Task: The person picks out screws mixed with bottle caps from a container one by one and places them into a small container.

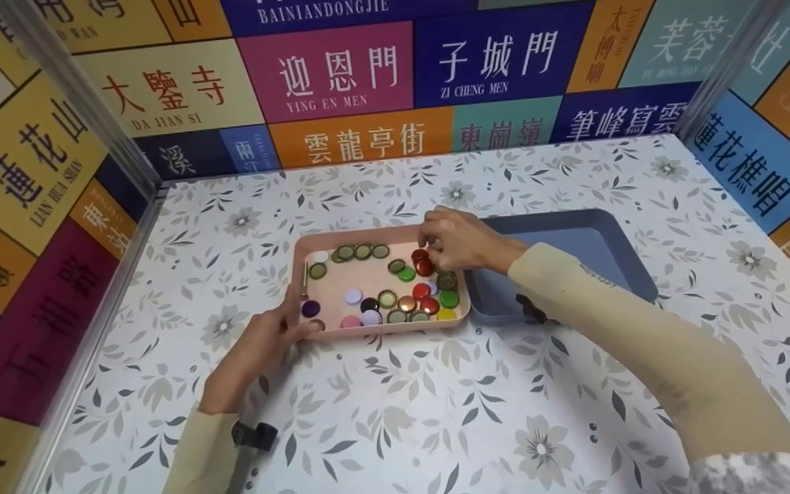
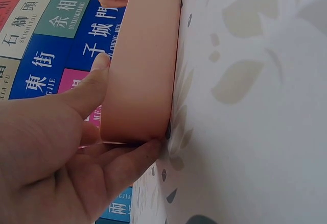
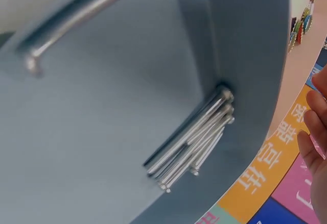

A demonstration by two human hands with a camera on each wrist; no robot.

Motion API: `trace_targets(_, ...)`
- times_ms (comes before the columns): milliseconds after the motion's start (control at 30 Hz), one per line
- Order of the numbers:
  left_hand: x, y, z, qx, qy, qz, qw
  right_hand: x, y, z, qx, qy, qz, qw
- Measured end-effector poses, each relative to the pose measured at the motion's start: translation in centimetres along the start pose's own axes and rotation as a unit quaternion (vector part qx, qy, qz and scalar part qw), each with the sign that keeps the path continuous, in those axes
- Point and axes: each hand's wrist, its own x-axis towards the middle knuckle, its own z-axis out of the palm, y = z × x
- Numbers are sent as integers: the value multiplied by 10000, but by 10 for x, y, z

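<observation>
My left hand (image 1: 268,343) grips the left end of a pink tray (image 1: 326,240), thumb at the rim; in the left wrist view, fingers reach under its corner. Bottle caps of several colours lie in the tray, some with crimped undersides up. My right hand (image 1: 457,240) is bent down over the tray's right back corner, beside two dark red bottle caps (image 1: 422,261). Its fingertips are partly hidden, so whether it pinches anything is unclear. One thin silver nail (image 1: 304,280) lies along the tray's left wall.
A blue-grey tray (image 1: 587,240) stands against the pink tray's right side, under my right forearm. Several silver nails (image 3: 191,137) lie bunched in one corner of it, with another apart. Printed panels (image 1: 340,72) enclose the floral-covered table (image 1: 395,412) at back and sides.
</observation>
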Motion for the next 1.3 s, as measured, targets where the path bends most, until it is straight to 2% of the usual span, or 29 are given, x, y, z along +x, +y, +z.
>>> trace_targets(267,0,0,0,59,-3,66,10000,12,-13,6,194,-193,-53,9996)
trace_targets(533,1,1,-1,250,129,215,9994,26,-27,12,259,-51,-454,9986)
trace_targets(633,-1,1,-1,275,107,220,9993,29,-32,16,123,-69,-437,9989)
trace_targets(733,-1,1,-1,213,76,209,9995,32,-37,20,-15,-49,-448,9990)
trace_targets(967,-1,1,-1,127,127,203,9996,39,-47,29,77,59,-809,9967)
trace_targets(1167,-1,0,0,137,3,168,9998,45,-54,29,80,-570,-290,9979)
trace_targets(1300,0,0,0,158,53,256,9995,52,-60,28,175,-973,42,9951)
